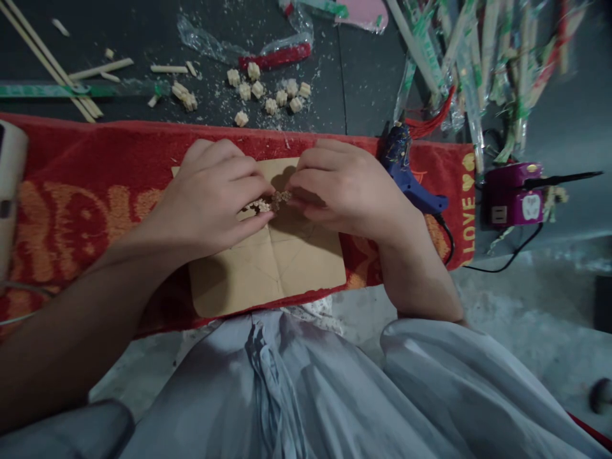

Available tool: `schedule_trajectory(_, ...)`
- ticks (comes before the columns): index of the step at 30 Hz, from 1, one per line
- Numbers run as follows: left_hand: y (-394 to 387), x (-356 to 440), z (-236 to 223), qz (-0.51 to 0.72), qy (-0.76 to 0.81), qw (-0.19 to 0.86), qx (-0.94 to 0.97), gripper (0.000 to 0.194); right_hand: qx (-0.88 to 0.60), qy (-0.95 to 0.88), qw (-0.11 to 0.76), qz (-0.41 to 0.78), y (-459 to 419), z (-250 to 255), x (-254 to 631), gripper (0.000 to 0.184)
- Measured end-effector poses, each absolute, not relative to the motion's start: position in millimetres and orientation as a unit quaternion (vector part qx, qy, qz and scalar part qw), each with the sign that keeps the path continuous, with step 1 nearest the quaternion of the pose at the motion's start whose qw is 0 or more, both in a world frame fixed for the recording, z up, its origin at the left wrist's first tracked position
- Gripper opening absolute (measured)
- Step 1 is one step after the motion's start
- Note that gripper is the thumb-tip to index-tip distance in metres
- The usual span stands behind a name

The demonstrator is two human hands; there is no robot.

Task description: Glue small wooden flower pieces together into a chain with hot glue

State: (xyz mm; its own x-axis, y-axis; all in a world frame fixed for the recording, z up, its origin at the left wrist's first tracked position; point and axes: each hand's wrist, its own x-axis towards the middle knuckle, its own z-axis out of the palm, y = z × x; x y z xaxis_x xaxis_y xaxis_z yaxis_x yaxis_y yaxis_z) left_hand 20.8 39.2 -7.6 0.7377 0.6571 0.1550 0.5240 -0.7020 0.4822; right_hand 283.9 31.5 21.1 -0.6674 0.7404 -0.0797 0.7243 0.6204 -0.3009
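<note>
Over a creased tan card (pixel 239 287) with faint drawn lines, my two hands meet. My left hand (pixel 215 191) pinches a small, pale, knobbly wooden piece (pixel 261 205) between thumb and fingers. From the other side my right hand (pixel 342 188) grips the same piece, or one touching it, near its right end; the fingers hide where they join. Beyond the hands lie several little clusters of short wooden stick ends (pixel 257 89), star-like in outline. A blue glue gun (pixel 414 182) rests to the right of my right forearm.
Under the card is a red towel (pixel 86 153) with orange patterns. Wooden sticks (pixel 43 57) lie at the far left. Wrapped chopsticks (pixel 478 57) pile up at the far right, above a purple box (pixel 514 194) with a black cable. Red and clear wrappers (pixel 282 56) lie behind.
</note>
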Motion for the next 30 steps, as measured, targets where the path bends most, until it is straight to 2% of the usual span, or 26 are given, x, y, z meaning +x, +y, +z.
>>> schedule_trajectory(4, 40.3, 20.8, -8.4, 0.161, 0.323, 0.2, 0.911, 0.03, -0.413, -0.899, -0.006, 0.146, 27.0, 29.7, 281.7, 0.042)
schedule_trajectory(9, 41.3, 19.9, -8.2, 0.162, 0.332, 0.213, 0.905, 0.022, -0.412, -0.899, 0.006, 0.147, 29.3, 23.6, 283.8, 0.044)
schedule_trajectory(13, 42.3, 19.7, -9.4, 0.161, 0.326, 0.218, 0.906, 0.028, -0.386, -0.913, 0.024, 0.133, 31.6, 19.0, 286.0, 0.052)
schedule_trajectory(18, 42.6, 18.9, -11.8, 0.162, 0.32, 0.2, 0.912, 0.035, -0.392, -0.913, 0.0, 0.113, 26.1, 25.4, 285.9, 0.044)
schedule_trajectory(27, 44.5, 17.8, -13.4, 0.162, 0.312, 0.198, 0.915, 0.037, -0.364, -0.923, 0.068, 0.1, 29.5, 6.0, 292.7, 0.05)
schedule_trajectory(30, 47.9, 13.2, -10.3, 0.161, 0.307, 0.208, 0.915, 0.043, -0.34, -0.935, 0.091, 0.046, 27.7, 7.8, 295.5, 0.044)
